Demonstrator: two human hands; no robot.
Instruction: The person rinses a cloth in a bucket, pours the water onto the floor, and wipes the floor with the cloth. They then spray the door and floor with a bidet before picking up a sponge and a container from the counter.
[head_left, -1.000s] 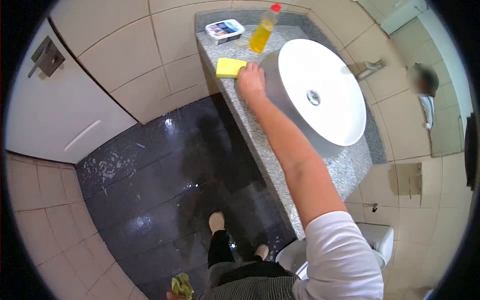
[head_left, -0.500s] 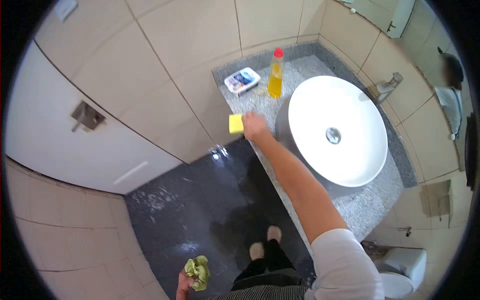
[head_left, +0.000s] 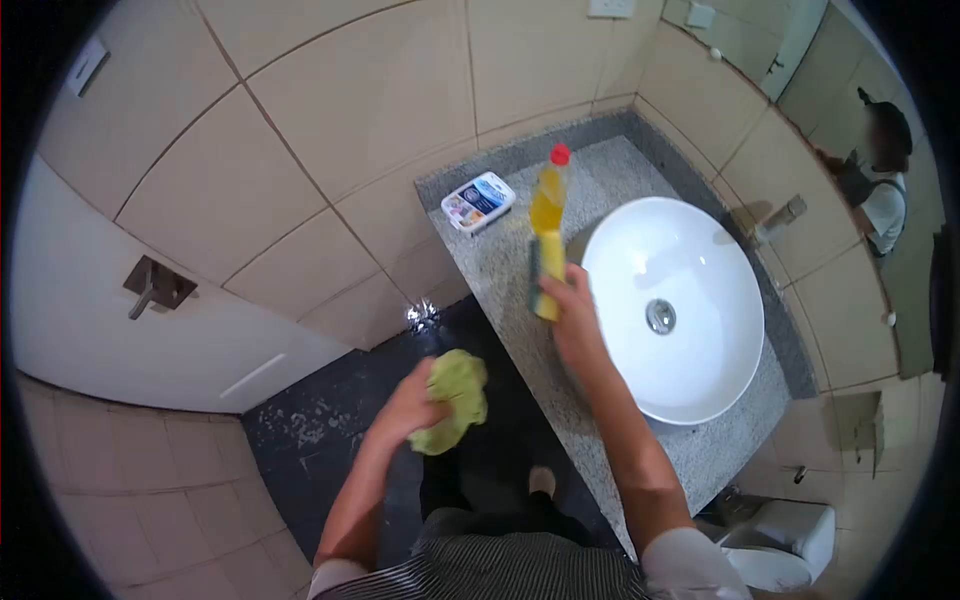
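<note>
My right hand [head_left: 574, 312] grips a yellow sponge [head_left: 552, 262] with a dark scouring side, held upright over the granite counter [head_left: 500, 262]. Just beyond the sponge stands a bottle of yellow liquid [head_left: 547, 203] with a red cap; the sponge overlaps its lower part in view. My left hand [head_left: 410, 402] is closed on a crumpled green cloth [head_left: 455, 398], held above the dark floor left of the counter. A white tub with a printed lid [head_left: 478, 202] rests near the counter's back left corner. Right of my right hand is the round white basin [head_left: 690, 270].
A metal faucet [head_left: 778, 220] rises behind the basin. The mirror [head_left: 840, 130] at the right reflects a person. A toilet [head_left: 790, 540] is at the lower right. At the left is a white door [head_left: 200, 340] with a metal handle [head_left: 158, 288]. The dark floor [head_left: 310, 430] has whitish marks.
My right hand has moved from the counter's left edge toward the basin and turned the sponge upright. My left hand has come up and forward with the cloth. The view has shifted.
</note>
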